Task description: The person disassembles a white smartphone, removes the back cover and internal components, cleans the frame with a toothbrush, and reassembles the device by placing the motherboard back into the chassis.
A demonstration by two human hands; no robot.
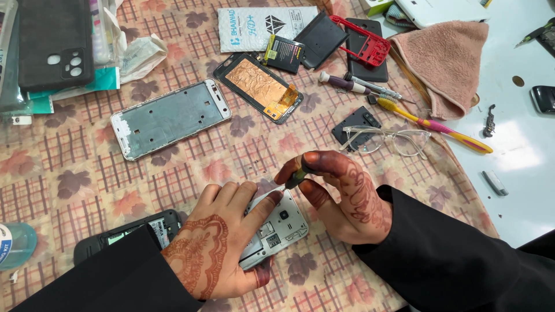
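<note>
Pinching a small screwdriver between thumb and fingertips, your right hand sets its tip against the top edge of the opened phone. Your left hand curls over that phone (back cover off), fingers pressed together, steadying it on the patterned cloth, near the glasses.

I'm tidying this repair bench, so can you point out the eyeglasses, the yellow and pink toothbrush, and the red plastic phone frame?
Clear-rimmed eyeglasses [386, 139]: head view, on the bridge between the lenses.
Yellow and pink toothbrush [442, 128]: head view, on the middle of the handle.
Red plastic phone frame [378, 43]: head view, on its right edge.
</note>
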